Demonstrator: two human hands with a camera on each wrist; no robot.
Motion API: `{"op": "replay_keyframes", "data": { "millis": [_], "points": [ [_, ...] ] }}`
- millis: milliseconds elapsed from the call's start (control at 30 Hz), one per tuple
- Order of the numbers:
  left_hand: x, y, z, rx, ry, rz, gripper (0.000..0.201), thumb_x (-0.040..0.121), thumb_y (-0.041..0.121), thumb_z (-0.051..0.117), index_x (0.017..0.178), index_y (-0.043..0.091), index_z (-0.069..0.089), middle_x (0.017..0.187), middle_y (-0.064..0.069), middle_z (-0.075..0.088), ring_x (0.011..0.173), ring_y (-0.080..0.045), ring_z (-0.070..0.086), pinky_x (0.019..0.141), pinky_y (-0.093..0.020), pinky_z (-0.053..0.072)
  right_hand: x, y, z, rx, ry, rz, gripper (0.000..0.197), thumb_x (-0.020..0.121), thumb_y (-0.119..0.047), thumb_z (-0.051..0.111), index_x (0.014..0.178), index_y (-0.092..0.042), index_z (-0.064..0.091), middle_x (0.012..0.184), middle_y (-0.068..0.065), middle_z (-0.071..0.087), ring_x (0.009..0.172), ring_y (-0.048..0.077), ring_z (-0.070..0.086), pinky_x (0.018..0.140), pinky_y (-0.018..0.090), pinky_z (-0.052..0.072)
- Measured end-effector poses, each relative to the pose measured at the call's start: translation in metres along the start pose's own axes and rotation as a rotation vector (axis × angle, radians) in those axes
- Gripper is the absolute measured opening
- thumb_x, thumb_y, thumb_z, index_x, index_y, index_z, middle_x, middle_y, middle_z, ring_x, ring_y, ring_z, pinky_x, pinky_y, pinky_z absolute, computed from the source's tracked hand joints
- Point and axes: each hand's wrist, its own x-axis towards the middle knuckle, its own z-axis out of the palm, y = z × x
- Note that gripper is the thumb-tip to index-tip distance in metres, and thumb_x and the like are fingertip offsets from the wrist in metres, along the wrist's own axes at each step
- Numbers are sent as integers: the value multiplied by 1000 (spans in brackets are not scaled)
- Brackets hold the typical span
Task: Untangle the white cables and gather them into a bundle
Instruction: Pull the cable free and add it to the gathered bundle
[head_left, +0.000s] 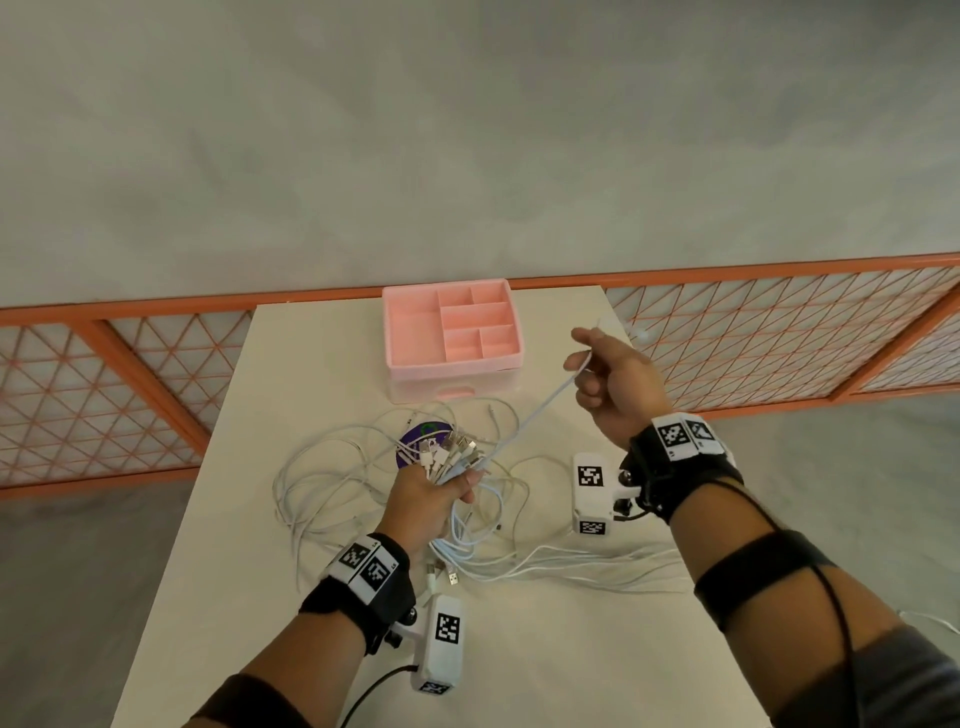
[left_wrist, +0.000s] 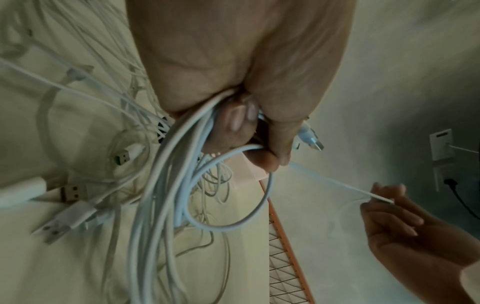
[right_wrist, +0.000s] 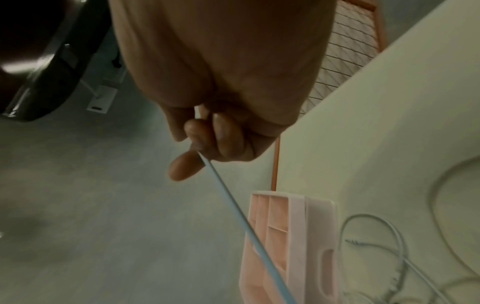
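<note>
My left hand (head_left: 441, 491) (left_wrist: 249, 127) grips a bunch of white cables (head_left: 452, 457) (left_wrist: 166, 185) just behind their USB plugs, held over the middle of the white table (head_left: 571, 649). One white cable (head_left: 530, 415) (left_wrist: 337, 183) (right_wrist: 233, 203) runs taut from that fist up and right to my right hand (head_left: 592, 364) (left_wrist: 389, 207) (right_wrist: 205, 148), which pinches its far end between thumb and fingers, raised above the table's right side. More cable loops (head_left: 322, 478) lie tangled on the table around and under the left hand.
A pink compartment organiser (head_left: 452, 332) (right_wrist: 288, 246) stands at the table's far edge. A purple disc (head_left: 415, 436) lies under the cables. Several cable tails (head_left: 597, 566) trail right toward the table edge. An orange mesh railing (head_left: 779, 332) runs behind the table.
</note>
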Motion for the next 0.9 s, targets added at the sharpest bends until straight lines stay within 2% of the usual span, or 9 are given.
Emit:
{"op": "replay_keyframes", "data": {
  "millis": [167,333,467,533,600,700,800,867,900],
  "points": [
    [1,-9,-2,-16,75,-42,24,89,20,75,89,-4,73,77,-17,68,38,-11,33,40,-19,27,7,-13,-9,-24,97,-56,16,100,-12,50,103,-5,64,76,7,62,50,13,46,42,20,36],
    [-2,1,-3,-129,66,-26,16,94,20,69,92,5,75,90,-15,76,40,-7,26,41,-18,23,18,-26,-56,-59,390,-115,19,97,-7,52,115,-5,60,76,11,66,50,14,50,45,24,42],
    [0,8,-5,-154,55,-5,13,96,14,64,91,6,73,90,-12,77,38,-6,26,42,-17,21,14,-40,-132,-80,677,-107,21,95,-7,53,115,-9,60,110,18,69,67,17,64,63,29,55],
    [-1,10,-4,-154,42,-2,14,96,12,64,87,9,73,89,-14,76,40,-7,27,43,-18,21,7,-43,-162,-449,758,-10,12,96,-15,59,107,-10,62,107,17,66,77,21,63,76,32,54],
    [-1,10,0,-150,30,2,13,97,9,63,89,9,73,89,-13,76,41,-7,28,42,-18,22,-1,-38,-177,-786,814,130,21,97,-27,60,108,-9,62,94,11,67,86,25,65,80,35,50],
    [-3,13,5,-146,4,0,10,97,8,62,99,5,72,90,-12,76,40,-6,29,41,-17,23,-18,-13,-170,-1013,725,183,39,98,-29,56,126,-2,53,111,16,67,99,31,64,76,35,48],
    [-3,16,10,-126,-37,-1,14,97,10,62,105,3,71,92,-10,77,40,-5,28,40,-17,22,-17,13,-136,-652,514,210,38,98,-10,56,134,-1,49,116,19,65,84,28,64,60,29,50],
    [-2,19,12,-105,-62,5,14,97,11,63,105,4,72,94,-10,77,42,-6,28,41,-18,22,-14,35,-102,-495,373,78,31,94,-6,60,125,-5,61,103,13,69,78,23,63,63,29,49],
    [-2,20,13,-96,-71,11,14,97,12,63,104,6,73,95,-10,77,43,-7,28,42,-18,22,-14,46,-81,-570,259,-17,25,91,-9,65,116,-11,68,99,8,72,83,20,64,69,29,48]
  ]
}}
